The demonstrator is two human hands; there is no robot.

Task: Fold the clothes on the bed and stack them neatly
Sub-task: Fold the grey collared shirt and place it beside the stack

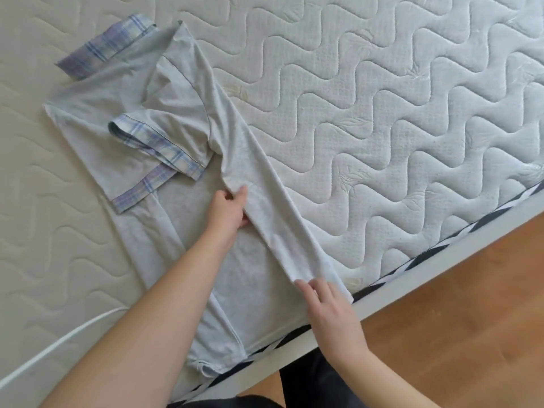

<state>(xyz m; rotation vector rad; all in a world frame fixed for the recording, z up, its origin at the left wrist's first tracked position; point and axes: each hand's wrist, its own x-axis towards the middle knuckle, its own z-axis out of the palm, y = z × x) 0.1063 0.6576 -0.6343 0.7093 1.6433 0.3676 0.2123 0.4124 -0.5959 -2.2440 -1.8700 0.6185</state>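
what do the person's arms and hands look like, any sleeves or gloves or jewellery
Both forearms are bare, with no sleeve in view. The left hand and right hand wear no gloves, and no rings, watch or bracelet show. Fingernails look short and unpainted.

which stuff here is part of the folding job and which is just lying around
Part of the job:
grey t-shirt with plaid cuffs
left hand, pinching the folded side panel
right hand, fingers on the panel's hem end

Just there:
mattress
white cable
wooden floor
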